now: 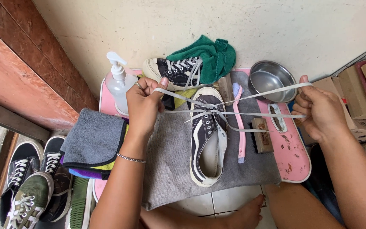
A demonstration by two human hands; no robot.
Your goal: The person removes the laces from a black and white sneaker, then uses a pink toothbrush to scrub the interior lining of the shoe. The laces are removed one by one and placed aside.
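Note:
A black-and-white canvas sneaker (pixel 206 140) lies on a grey towel (pixel 170 169) spread over a pink tray (pixel 295 159). Its grey-white lace (pixel 250 114) is stretched out sideways from the eyelets. My left hand (pixel 142 106) pinches one end of the lace to the left of the shoe. On the right, my right hand (pixel 320 112) grips the other end, pulled taut over a metal bowl. A second matching sneaker (pixel 174 72) rests behind, partly under a green cloth (pixel 210 57).
A pink-handled brush (pixel 239 123) and a wooden brush (pixel 262 135) lie right of the shoe. A steel bowl (pixel 272 78), a pump bottle (pixel 117 80), folded cloths (pixel 94 142) and several more sneakers (pixel 34 182) at lower left surround the tray. Cardboard boxes (pixel 365 97) stand at right.

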